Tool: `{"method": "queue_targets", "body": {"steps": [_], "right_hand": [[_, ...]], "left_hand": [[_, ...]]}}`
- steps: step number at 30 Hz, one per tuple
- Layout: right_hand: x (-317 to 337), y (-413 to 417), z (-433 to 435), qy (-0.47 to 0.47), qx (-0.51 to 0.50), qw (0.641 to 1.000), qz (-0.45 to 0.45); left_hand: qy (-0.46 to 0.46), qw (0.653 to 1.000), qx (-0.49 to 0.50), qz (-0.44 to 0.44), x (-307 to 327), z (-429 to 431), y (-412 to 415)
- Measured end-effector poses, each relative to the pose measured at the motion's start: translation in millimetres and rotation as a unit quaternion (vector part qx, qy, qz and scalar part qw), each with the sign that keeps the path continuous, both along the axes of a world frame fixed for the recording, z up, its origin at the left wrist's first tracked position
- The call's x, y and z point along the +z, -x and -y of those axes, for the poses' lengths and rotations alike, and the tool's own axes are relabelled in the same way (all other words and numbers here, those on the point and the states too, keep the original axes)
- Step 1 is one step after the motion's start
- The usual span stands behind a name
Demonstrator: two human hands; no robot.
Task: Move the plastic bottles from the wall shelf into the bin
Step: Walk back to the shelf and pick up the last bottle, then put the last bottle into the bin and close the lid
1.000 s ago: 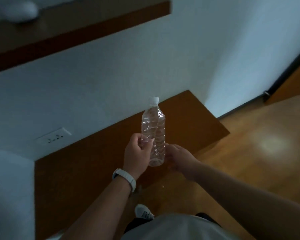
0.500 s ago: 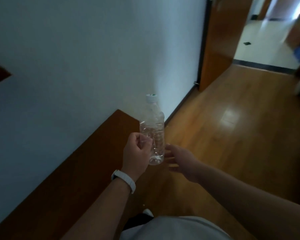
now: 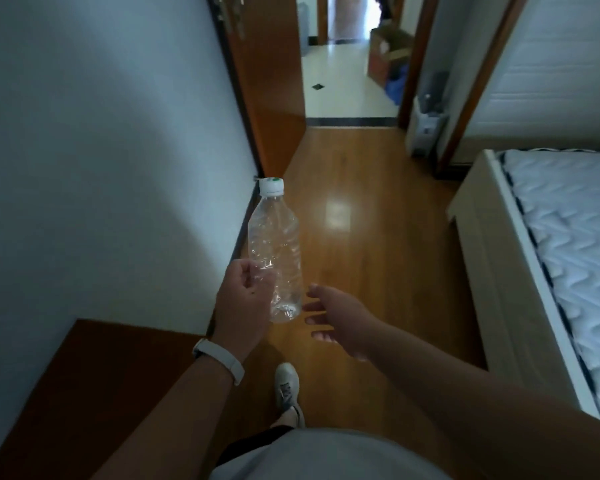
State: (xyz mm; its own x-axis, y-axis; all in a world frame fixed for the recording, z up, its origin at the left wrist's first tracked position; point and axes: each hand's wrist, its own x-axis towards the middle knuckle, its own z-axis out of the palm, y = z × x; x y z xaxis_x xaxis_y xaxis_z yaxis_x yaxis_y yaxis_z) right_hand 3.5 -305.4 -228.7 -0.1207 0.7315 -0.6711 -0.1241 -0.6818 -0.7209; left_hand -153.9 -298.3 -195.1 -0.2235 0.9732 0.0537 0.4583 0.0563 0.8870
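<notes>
step: carrying bottle [image 3: 275,251] to bin [image 3: 425,128], far right | left hand [image 3: 243,303] gripping bottle upright | right hand [image 3: 336,315] spread, empty | next: walking over, dropping in

Both forearms were bare, no sleeves reaching wrists. White band [image 3: 222,358] sat snug on left wrist. Light grey top [image 3: 326,455] covered torso, dark shorts edge [image 3: 250,441] showed beneath. One grey-white sneaker [image 3: 286,389] had dark side markings.
</notes>
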Motion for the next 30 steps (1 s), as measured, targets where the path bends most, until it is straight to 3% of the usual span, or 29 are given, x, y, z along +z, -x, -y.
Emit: {"method": "queue_targets", "body": {"steps": [5,18,30], "right_hand": [[1,8,-68,0.011,-0.064,0.998,0.017],[9,46,-225,0.005,-0.116,0.992,0.043],[-15,-49,-339,0.007,-0.152,0.988,0.010]], "left_hand": [[0.018,0.998,-0.046,0.024,-11,-81,8],[0.020,0.985,-0.148,0.091,-28,-258,39],[0.032,0.979,-0.190,0.060,-41,-380,-58]]}}
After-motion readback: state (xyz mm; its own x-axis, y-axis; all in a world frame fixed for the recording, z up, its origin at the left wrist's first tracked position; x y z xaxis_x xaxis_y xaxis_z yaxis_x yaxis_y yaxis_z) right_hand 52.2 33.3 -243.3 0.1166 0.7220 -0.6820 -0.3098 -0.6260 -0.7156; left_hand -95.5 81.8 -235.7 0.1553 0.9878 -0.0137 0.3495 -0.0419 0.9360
